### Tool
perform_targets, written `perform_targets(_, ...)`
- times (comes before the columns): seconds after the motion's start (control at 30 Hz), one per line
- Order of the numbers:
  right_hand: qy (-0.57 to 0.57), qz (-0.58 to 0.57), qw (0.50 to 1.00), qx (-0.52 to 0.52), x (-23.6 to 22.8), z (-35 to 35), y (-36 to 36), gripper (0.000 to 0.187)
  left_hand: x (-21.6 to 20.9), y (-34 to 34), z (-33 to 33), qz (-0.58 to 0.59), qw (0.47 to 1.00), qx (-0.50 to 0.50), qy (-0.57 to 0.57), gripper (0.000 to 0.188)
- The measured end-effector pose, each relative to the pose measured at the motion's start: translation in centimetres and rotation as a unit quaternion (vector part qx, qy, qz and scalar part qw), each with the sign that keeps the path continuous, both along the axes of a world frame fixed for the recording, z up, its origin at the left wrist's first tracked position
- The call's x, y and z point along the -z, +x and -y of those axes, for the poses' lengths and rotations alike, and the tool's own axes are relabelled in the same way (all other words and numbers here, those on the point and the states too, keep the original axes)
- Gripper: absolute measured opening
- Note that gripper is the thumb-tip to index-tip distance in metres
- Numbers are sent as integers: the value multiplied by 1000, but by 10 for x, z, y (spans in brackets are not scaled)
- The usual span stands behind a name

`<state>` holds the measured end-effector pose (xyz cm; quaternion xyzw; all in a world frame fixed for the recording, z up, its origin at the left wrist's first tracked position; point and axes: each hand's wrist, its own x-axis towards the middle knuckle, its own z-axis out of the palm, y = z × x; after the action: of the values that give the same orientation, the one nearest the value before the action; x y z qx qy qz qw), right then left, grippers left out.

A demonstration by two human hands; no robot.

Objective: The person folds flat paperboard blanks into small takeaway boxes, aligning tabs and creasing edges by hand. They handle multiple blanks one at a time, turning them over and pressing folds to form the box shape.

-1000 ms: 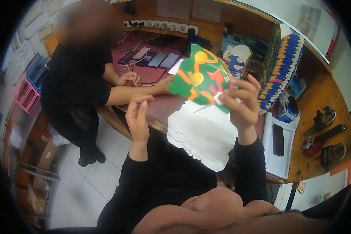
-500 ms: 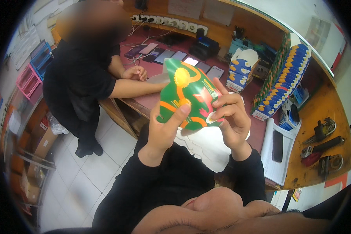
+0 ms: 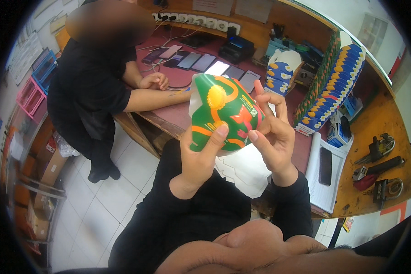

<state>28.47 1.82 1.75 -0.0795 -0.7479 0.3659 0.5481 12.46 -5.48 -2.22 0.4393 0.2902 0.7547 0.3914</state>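
Observation:
A green food carton (image 3: 235, 102) with orange bands, a yellow shape and a pink figure is held up in front of me, curved and partly folded. My left hand (image 3: 200, 155) grips its lower left part, thumb on the printed face and fingers behind. At the right edge, my right hand (image 3: 278, 141) has its thumb tip at the border and its bent fingers round the side; part of their contact is hidden. Beneath the carton lie flat white cardboard blanks (image 3: 249, 176), stacked near my lap.
Nested blue-and-green cartons (image 3: 331, 91) form a tall stack at the right, beside a shorter carton stack (image 3: 281, 73). Several phones (image 3: 217, 68) lie across the red desktop (image 3: 169, 121). A co-worker (image 3: 93, 77) sits at the left, one forearm on the desk. Padlocks (image 3: 381, 192) and a notebook (image 3: 315, 182) are rightward.
My right thumb has shifted from the carton's printed face to its right edge, and those fingers are more bent. The carton has turned slightly. My left hand keeps its grip.

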Motion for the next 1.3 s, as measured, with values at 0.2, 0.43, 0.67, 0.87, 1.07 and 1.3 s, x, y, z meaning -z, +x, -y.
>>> perform_targets(0.2,-13,3,1000,-24,-1,0,0,18,7,-1,-4,2,1000,27,9,39)
perform_targets(0.43,-46,58,995,-60,-8,0,6,35,10,-2,-5,3,996,60,60,40)
perform_targets(0.67,-133,67,988,-48,-10,-5,10,48,15,5,-13,-8,993,71,93,41)
perform_targets(0.87,38,215,971,101,-11,-12,13,71,17,-12,-20,-50,989,132,37,44)
perform_targets(1.07,-43,112,993,20,-7,-29,11,39,19,-30,-19,-109,984,139,-15,28)
perform_targets(1.3,-11,164,982,92,13,-27,3,18,30,-25,-23,-15,992,48,-117,23)
